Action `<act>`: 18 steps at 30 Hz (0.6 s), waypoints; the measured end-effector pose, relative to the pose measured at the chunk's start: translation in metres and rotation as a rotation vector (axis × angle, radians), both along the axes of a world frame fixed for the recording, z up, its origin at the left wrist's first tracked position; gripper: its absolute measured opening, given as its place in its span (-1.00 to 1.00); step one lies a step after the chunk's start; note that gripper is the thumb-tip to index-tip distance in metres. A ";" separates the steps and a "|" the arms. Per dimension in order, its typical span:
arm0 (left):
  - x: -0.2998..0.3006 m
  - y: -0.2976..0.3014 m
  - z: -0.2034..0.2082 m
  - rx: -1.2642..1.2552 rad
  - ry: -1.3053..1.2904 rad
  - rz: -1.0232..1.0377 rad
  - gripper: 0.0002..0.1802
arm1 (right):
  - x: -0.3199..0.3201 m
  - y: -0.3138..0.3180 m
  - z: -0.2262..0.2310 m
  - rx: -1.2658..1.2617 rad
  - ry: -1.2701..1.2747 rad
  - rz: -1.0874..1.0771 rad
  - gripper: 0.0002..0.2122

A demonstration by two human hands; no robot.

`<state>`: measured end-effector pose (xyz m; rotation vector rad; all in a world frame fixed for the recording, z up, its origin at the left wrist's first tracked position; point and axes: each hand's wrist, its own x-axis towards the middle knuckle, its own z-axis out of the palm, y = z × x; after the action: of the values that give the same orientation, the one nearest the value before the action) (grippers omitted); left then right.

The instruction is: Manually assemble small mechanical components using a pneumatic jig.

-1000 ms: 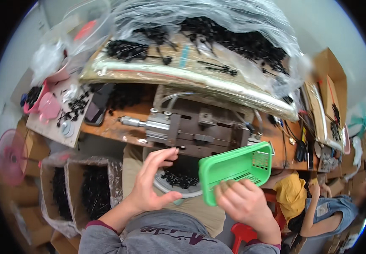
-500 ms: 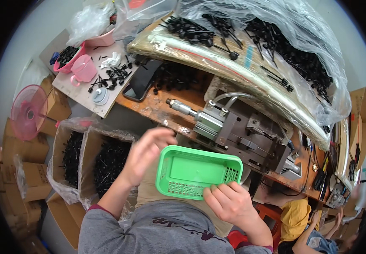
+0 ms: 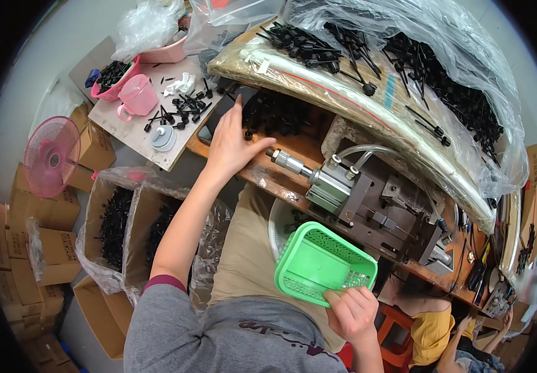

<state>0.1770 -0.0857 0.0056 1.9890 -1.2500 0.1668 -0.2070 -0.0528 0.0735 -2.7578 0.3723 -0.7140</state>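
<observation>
My right hand grips the near rim of a green plastic basket, which has patterned cut-out sides and nothing inside. The basket is tilted above my lap, in front of the workbench. My left hand reaches forward over the bench edge, fingers stretched and thumb apart, holding nothing. It covers most of a dark phone. Just right of its fingers lies a pile of small black plastic parts on the wooden bench. Close to the thumb is the metal cylinder of a bench fixture.
A white bucket stands below the bench, partly behind the basket. Boxes of black parts are at my left, near a pink fan. A side board holds a pink cup. Another person in yellow sits at right.
My left hand has left the basket's side and moved forward to the bench beside the black parts. My right hand has shifted the basket rightward and tilted it. The view has turned slightly.
</observation>
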 end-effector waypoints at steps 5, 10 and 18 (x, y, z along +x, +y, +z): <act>-0.009 -0.043 0.010 0.010 -0.162 0.000 0.18 | -0.002 0.007 -0.009 0.050 -0.015 -0.013 -0.66; -0.019 -0.061 -0.001 -0.060 -0.381 0.054 -0.19 | -0.006 0.009 -0.013 0.062 -0.004 -0.040 -0.67; -0.014 -0.058 -0.008 0.069 -0.374 0.014 -0.50 | -0.005 0.007 -0.012 0.035 0.019 -0.057 -0.68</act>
<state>0.1635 -0.1440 -0.0024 2.0883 -1.4901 0.5288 -0.2117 -0.0459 0.0615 -2.7325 0.4653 -0.6880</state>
